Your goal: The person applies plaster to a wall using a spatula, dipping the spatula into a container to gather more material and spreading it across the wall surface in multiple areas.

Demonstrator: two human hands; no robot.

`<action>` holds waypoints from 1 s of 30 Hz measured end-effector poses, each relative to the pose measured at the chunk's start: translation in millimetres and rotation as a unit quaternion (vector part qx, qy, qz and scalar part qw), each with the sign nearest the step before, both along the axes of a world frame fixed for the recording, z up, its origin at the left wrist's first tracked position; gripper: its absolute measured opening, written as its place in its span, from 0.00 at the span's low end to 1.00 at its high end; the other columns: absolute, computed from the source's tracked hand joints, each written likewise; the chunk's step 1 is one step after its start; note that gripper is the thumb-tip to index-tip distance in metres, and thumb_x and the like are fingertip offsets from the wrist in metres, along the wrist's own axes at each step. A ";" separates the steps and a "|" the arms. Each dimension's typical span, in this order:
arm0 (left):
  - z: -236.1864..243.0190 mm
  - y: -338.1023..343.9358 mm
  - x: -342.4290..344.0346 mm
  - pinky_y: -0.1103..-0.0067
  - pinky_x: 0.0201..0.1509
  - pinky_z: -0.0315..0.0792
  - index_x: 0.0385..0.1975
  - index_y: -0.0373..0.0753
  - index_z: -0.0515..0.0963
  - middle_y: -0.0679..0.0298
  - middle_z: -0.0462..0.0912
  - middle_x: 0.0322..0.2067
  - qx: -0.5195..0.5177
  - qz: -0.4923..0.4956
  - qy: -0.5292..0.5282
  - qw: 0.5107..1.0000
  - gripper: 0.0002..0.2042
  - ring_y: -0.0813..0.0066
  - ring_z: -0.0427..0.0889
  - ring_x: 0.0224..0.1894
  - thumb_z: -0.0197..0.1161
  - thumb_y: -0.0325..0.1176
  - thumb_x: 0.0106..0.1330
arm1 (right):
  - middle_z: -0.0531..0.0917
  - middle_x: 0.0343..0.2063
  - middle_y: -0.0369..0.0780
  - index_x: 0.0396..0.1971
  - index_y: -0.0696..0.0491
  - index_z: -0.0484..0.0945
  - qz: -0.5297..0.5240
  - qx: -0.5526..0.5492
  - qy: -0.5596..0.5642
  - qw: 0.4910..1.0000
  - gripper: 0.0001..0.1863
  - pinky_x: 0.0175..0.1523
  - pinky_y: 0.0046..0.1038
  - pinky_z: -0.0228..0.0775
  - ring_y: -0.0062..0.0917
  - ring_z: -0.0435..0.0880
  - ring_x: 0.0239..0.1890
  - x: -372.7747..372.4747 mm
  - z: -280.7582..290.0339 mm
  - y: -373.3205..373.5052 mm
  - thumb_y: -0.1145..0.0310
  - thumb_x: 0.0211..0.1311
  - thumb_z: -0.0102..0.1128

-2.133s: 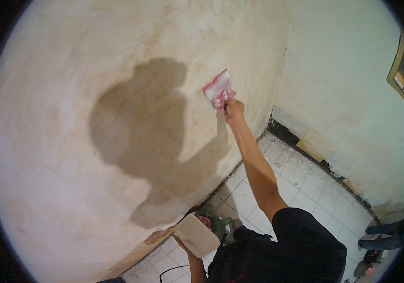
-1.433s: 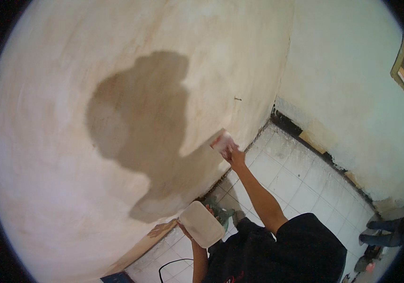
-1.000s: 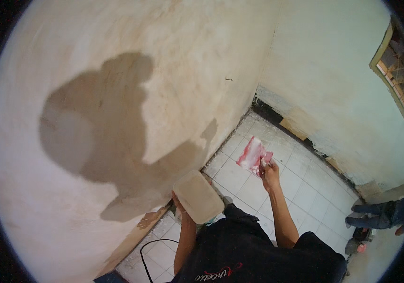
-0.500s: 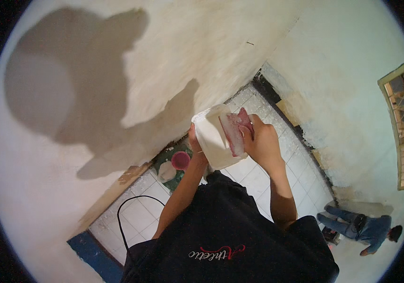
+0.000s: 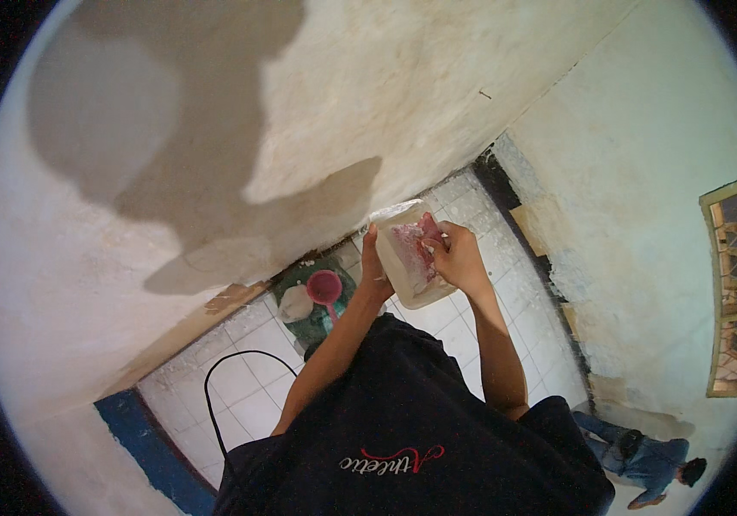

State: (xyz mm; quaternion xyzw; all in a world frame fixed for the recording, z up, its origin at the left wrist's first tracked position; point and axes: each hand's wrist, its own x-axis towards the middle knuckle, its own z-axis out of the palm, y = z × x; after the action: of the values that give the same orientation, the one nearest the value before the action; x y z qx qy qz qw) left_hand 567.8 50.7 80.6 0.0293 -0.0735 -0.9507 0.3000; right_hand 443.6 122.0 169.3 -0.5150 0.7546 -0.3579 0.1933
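In front of my chest, a whitish rectangular plastic tub (image 5: 396, 273) is tilted so that its inside faces up toward me. My left hand (image 5: 373, 265) grips its left side, with the fingers mostly hidden behind the wall. A red putty spreader (image 5: 411, 244) smeared with white paste is in my right hand (image 5: 464, 258), the thumb pressed on its upper part. Its broad blade lies within the tub's opening. White residue coats parts of the tub's rim.
Patchy plastered walls (image 5: 506, 52) meet at a corner ahead. On the tiled floor (image 5: 243, 400) lie a green sheet (image 5: 304, 331), a pink dipper (image 5: 323, 286) and a whitish bag (image 5: 296, 304). A black cable (image 5: 206, 378) loops at left. Another person (image 5: 644, 456) is at lower right, below a window (image 5: 734, 292).
The spreader has gone down into the tub, and my right hand has moved slightly left and lower. The tub's opening now faces me more. My view has shifted a little.
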 end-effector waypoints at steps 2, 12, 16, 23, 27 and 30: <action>1.3 -0.3 -6.4 0.61 0.58 0.72 0.62 0.37 0.63 0.52 0.74 0.54 -0.017 -0.002 -0.031 0.999 0.41 0.58 0.77 0.53 0.50 0.67 0.59 | 0.81 0.21 0.44 0.33 0.64 0.79 0.007 -0.009 -0.071 0.997 0.07 0.25 0.27 0.67 0.22 0.78 0.20 -16.7 -15.9 1.2 0.79 0.54 0.59; 5.4 -11.6 -19.3 0.59 0.60 0.70 0.62 0.37 0.63 0.52 0.73 0.56 -0.010 0.043 -0.080 0.996 0.37 0.56 0.76 0.55 0.40 0.65 0.66 | 0.83 0.30 0.45 0.43 0.69 0.77 -0.026 0.058 -0.337 0.939 0.17 0.27 0.22 0.71 0.22 0.81 0.27 -64.6 -8.8 -0.8 0.77 0.53 0.59; 22.8 -20.6 -20.4 0.60 0.62 0.69 0.62 0.37 0.63 0.53 0.73 0.56 -0.034 0.050 -0.063 0.996 0.36 0.56 0.75 0.56 0.35 0.64 0.69 | 0.82 0.35 0.45 0.46 0.70 0.75 -0.027 0.032 -0.403 0.914 0.18 0.26 0.20 0.71 0.20 0.80 0.28 -69.9 -4.3 -1.9 0.78 0.55 0.58; 37.9 -43.6 -46.1 0.61 0.61 0.69 0.63 0.39 0.63 0.55 0.73 0.56 -0.067 0.071 -0.030 0.995 0.36 0.59 0.74 0.57 0.35 0.64 0.69 | 0.80 0.40 0.48 0.51 0.73 0.69 -0.025 0.020 -0.429 0.903 0.21 0.32 0.22 0.76 0.23 0.83 0.33 -86.1 20.6 -11.1 0.83 0.57 0.49; 33.2 -65.5 -54.6 0.61 0.61 0.69 0.62 0.41 0.64 0.56 0.73 0.56 -0.076 0.064 0.011 0.995 0.35 0.59 0.75 0.56 0.36 0.64 0.68 | 0.78 0.45 0.49 0.53 0.71 0.67 -0.037 -0.042 -0.503 0.862 0.21 0.45 0.27 0.80 0.29 0.83 0.44 -86.9 40.2 -29.8 0.84 0.59 0.43; 15.5 -79.3 -56.9 0.61 0.61 0.70 0.62 0.41 0.65 0.57 0.74 0.56 -0.034 0.036 0.038 0.998 0.34 0.58 0.75 0.56 0.36 0.64 0.69 | 0.78 0.45 0.47 0.51 0.69 0.69 -0.066 -0.107 -0.529 0.839 0.17 0.47 0.29 0.80 0.31 0.82 0.45 -103.4 47.2 -52.2 0.82 0.62 0.43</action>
State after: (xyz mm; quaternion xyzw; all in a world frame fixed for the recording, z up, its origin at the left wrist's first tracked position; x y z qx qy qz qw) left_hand 510.9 -28.5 96.1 -0.0147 -0.0935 -0.9366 0.3374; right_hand 340.2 69.8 216.5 -0.2136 0.5270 -0.6665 0.4820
